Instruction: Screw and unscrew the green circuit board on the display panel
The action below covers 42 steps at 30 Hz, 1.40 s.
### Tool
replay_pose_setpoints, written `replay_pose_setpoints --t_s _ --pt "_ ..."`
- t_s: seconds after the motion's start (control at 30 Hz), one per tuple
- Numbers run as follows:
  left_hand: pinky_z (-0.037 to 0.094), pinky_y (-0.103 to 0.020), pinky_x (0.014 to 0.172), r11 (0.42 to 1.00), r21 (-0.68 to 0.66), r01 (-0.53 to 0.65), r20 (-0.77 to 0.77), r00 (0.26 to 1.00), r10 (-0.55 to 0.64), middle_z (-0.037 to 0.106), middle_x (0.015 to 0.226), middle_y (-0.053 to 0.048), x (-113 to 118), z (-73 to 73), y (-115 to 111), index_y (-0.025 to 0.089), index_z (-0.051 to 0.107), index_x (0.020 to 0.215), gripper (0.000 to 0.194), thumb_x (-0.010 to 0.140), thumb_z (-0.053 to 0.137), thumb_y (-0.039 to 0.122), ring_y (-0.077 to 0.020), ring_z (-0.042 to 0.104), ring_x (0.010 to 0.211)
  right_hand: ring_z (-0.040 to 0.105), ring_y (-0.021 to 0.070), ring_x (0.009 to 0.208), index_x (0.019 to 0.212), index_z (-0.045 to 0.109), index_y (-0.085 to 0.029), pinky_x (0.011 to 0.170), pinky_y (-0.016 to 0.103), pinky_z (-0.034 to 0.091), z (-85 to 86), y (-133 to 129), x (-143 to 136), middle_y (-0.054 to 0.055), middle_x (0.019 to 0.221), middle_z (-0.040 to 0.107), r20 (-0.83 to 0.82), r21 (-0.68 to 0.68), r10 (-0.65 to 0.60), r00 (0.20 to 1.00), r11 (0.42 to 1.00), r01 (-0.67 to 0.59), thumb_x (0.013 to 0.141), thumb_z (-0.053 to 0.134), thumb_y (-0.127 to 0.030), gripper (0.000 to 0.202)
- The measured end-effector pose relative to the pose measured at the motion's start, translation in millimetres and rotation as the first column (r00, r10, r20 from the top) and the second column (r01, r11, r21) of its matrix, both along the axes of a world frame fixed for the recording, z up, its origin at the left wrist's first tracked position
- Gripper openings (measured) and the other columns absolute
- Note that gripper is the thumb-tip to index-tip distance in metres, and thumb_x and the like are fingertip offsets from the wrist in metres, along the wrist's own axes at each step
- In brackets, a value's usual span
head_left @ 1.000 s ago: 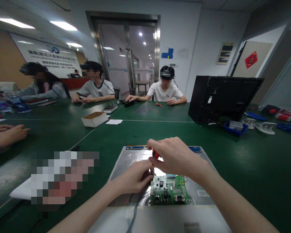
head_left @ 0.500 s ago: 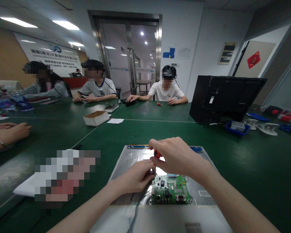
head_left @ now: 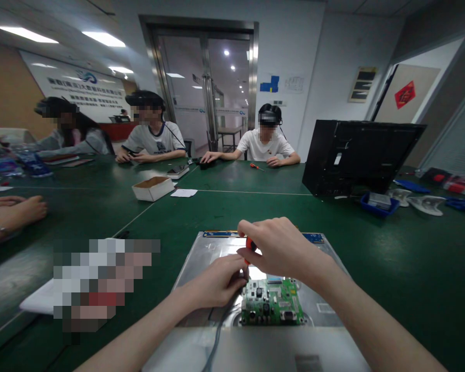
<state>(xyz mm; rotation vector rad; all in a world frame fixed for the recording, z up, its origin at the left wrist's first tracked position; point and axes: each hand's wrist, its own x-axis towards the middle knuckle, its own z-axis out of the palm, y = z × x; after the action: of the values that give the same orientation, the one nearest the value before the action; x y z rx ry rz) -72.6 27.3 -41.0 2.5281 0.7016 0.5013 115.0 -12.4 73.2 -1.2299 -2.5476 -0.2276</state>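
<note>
A green circuit board (head_left: pixel 272 304) lies on the silver metal back of a flat display panel (head_left: pixel 201 258). My right hand (head_left: pixel 281 245) is wrapped round the red-and-black handle of a screwdriver (head_left: pixel 250 245), which stands roughly upright over the board's far left corner. Close to the screwdriver's lower end, my left hand (head_left: pixel 220 279) has its thumb and fingers pinched together; whether they grip the shaft or a small part there is hidden. From below the left hand a grey cable (head_left: pixel 217 336) runs toward me.
A black monitor (head_left: pixel 360 155) stands at the right, beside a blue tray (head_left: pixel 380 203). An open white box (head_left: pixel 153 188) sits left of centre. Another person's hands (head_left: pixel 19 212) rest at the left edge. Across the table a second screwdriver (head_left: pixel 256 167) lies near a seated person.
My right thumb and fingers have shifted slightly around the screwdriver handle. The left hand stays at the same spot, and the board has not moved.
</note>
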Motion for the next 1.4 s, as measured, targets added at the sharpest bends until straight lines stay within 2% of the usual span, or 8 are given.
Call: replay_pose_setpoints --t_s 0.17,0.37,0.63,0.87,1.17,1.27,1.4 --pt "0.036 -0.027 0.059 1.000 -0.001 -0.009 0.008 1.000 0.009 0.058 0.076 -0.001 0.3 3.8 -3.8 0.018 0.055 0.085 0.012 0.079 0.051 0.008 -0.0161 0.048 0.066 0.051 0.0113 0.055 0.091 0.054 -0.021 0.050 0.029 0.014 0.8 1.2 1.5 0.000 0.070 0.067 0.019 0.016 -0.025 1.000 1.000 0.025 0.089 0.056 -0.035 0.015" --pt "0.033 -0.027 0.057 0.999 0.000 -0.033 -0.005 0.999 0.033 0.055 0.071 -0.001 0.8 7.2 -6.2 0.018 0.054 0.080 0.008 0.079 0.052 0.011 -0.0157 0.047 0.064 0.054 0.0113 0.058 0.090 0.055 -0.021 0.051 0.028 0.017 4.8 1.0 5.5 -0.001 0.074 0.070 -0.024 0.009 -0.038 0.999 0.999 0.038 0.089 0.057 -0.036 0.016" --pt "0.037 -0.028 0.061 1.000 -0.018 -0.004 -0.003 1.000 0.004 0.060 0.080 -0.002 -0.2 3.9 -3.1 0.018 0.057 0.091 0.018 0.077 0.050 0.008 -0.0166 0.049 0.068 0.054 0.0109 0.057 0.090 0.056 -0.021 0.051 0.028 0.016 5.7 -1.2 2.5 -0.001 0.072 0.068 0.004 -0.010 -0.019 1.000 1.000 0.019 0.088 0.057 -0.035 0.014" --pt "0.036 -0.028 0.059 1.000 -0.015 0.010 0.001 1.000 -0.010 0.058 0.076 -0.002 0.3 4.0 -2.6 0.019 0.054 0.084 0.014 0.075 0.051 0.008 -0.0166 0.049 0.066 0.054 0.0107 0.059 0.088 0.057 -0.020 0.051 0.028 0.017 4.4 0.1 1.0 0.000 0.076 0.070 -0.001 -0.037 0.010 1.000 0.999 -0.010 0.090 0.057 -0.034 0.014" --pt "0.036 -0.028 0.058 1.000 -0.016 0.006 0.015 1.000 -0.006 0.057 0.073 -0.001 1.4 6.5 -3.7 0.019 0.054 0.081 0.010 0.078 0.050 0.010 -0.0163 0.049 0.064 0.057 0.0124 0.062 0.090 0.056 -0.020 0.050 0.027 0.018 3.7 -0.5 1.7 0.000 0.079 0.071 -0.019 -0.053 0.022 1.000 0.998 -0.022 0.088 0.061 -0.041 0.021" --pt "0.038 -0.028 0.061 1.000 -0.011 0.009 0.013 1.000 -0.009 0.060 0.079 -0.003 1.0 3.8 -2.7 0.018 0.055 0.084 0.011 0.079 0.049 0.010 -0.0172 0.051 0.068 0.059 0.0124 0.067 0.094 0.055 -0.020 0.051 0.027 0.019 5.3 -2.5 2.7 0.000 0.087 0.071 -0.047 -0.091 0.060 0.997 0.994 -0.064 0.086 0.062 -0.032 0.016" --pt "0.039 -0.028 0.062 1.000 -0.011 0.007 0.000 1.000 -0.007 0.061 0.083 -0.003 0.2 1.6 -1.8 0.018 0.056 0.088 0.015 0.077 0.051 0.009 -0.0175 0.051 0.070 0.058 0.0116 0.065 0.092 0.054 -0.020 0.050 0.027 0.018 4.1 -1.9 2.9 0.000 0.084 0.071 -0.038 -0.072 0.048 0.998 0.996 -0.051 0.085 0.058 -0.024 0.008"
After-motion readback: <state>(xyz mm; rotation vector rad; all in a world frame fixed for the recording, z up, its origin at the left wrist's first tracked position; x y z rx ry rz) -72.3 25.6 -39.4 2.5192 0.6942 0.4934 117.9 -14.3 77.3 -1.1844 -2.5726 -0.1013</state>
